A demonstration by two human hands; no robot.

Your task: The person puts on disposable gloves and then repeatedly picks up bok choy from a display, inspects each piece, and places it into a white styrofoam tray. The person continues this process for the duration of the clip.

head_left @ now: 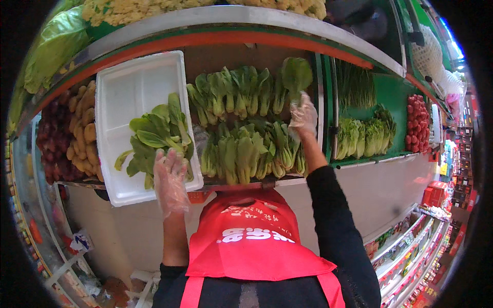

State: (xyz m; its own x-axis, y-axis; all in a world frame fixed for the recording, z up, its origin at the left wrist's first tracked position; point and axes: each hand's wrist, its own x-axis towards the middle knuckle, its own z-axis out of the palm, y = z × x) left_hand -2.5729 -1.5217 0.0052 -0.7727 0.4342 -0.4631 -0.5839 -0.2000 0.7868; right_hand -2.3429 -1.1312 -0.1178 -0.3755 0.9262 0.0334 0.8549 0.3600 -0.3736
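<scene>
My right hand (303, 117), in a clear plastic glove, has hold of a bok choy (296, 75) with broad dark leaves near the right end of the back row. The back row of bok choy (238, 90) stands with leaves away from me and pale stems towards me. A second row of bok choy (242, 154) lies in front of it. My left hand (172, 179), gloved too, is spread at the near edge of a loose heap of bok choy (152, 133). That heap lies in a white foam box (127, 88), tilted across the display on the left.
Potatoes (83, 131) and dark red onions (56, 134) lie left of the box. On the right, a green-lined shelf (393, 86) holds leafy greens (364, 134) and a stack of red produce (417, 125). A metal-edged upper shelf (238, 17) overhangs the back, carrying cauliflower (285, 5).
</scene>
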